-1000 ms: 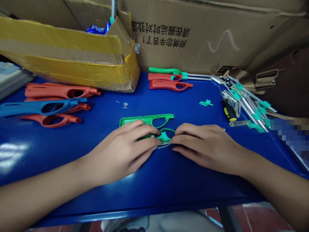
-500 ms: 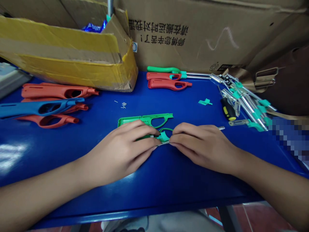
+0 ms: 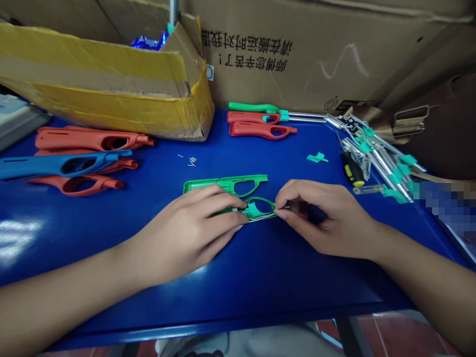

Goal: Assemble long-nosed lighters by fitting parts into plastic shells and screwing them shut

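My left hand (image 3: 193, 225) lies fingers-down on a green plastic handle shell (image 3: 256, 207) on the blue table (image 3: 111, 248), pressing it in place. A second green shell (image 3: 226, 184) lies just behind it. My right hand (image 3: 323, 215) pinches the right end of the near shell, where a thin metal rod pokes out between thumb and forefinger. A small teal trigger piece sits inside the near shell's loop.
Orange and blue handle shells (image 3: 78, 163) lie at the left. Finished orange and green handles (image 3: 260, 124) rest by the back cardboard. Metal rods with teal ends (image 3: 379, 153), a black-and-yellow screwdriver (image 3: 351, 171) and a loose teal piece (image 3: 317, 158) sit at the right. An open taped box (image 3: 107, 89) stands behind.
My right hand has slid a little to the right and lifted its fingers, uncovering the shell's loop and trigger piece. My left hand has stayed put.
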### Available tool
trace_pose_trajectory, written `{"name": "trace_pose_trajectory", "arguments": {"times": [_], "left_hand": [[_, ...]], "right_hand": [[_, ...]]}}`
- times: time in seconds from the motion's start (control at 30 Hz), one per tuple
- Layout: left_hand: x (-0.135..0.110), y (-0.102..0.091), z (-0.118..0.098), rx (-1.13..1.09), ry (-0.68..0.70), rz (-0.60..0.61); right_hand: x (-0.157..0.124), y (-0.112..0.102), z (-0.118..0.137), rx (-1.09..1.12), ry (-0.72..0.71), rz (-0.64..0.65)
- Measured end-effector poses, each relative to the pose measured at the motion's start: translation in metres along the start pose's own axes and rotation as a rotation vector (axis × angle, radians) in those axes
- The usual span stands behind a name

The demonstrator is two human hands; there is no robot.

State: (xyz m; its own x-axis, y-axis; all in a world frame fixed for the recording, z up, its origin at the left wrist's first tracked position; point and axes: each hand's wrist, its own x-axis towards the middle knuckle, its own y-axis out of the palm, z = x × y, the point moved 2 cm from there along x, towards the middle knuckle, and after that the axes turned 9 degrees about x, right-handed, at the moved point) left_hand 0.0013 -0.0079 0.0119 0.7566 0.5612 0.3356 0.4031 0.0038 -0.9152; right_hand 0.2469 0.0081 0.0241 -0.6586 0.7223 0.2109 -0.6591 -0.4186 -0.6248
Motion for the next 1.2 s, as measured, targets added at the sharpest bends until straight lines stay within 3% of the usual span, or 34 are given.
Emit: {"name": "trace_pose_trajectory", "arguments": {"times": [0.17,0.3,0.43,0.57,0.73,1.2], "left_hand": [[0.000,0.000,0.000,0.006,0.010,-0.006],[0.000,-0.001,0.000,0.035,0.022,-0.026],[-0.001,-0.001,0.000,0.052,0.047,-0.069],[-0.001,-0.001,0.000,0.064,0.057,-0.102],[-0.001,0.000,-0.001,0.068,0.074,-0.114],[-0.002,0.001,0.000,0.038,0.085,-0.089]], "right_hand": [[0.001,-0.003,-0.001,-0.020,-0.054,0.078],[-0.002,-0.003,0.003,-0.188,-0.169,0.206],[-0.003,0.001,0.006,-0.312,-0.225,0.196],[0.000,0.008,0.003,-0.286,-0.141,0.091],[0.001,0.014,0.000,-0.240,-0.049,0.055],[0.000,0.011,0.000,-0.273,0.006,0.096]]}}
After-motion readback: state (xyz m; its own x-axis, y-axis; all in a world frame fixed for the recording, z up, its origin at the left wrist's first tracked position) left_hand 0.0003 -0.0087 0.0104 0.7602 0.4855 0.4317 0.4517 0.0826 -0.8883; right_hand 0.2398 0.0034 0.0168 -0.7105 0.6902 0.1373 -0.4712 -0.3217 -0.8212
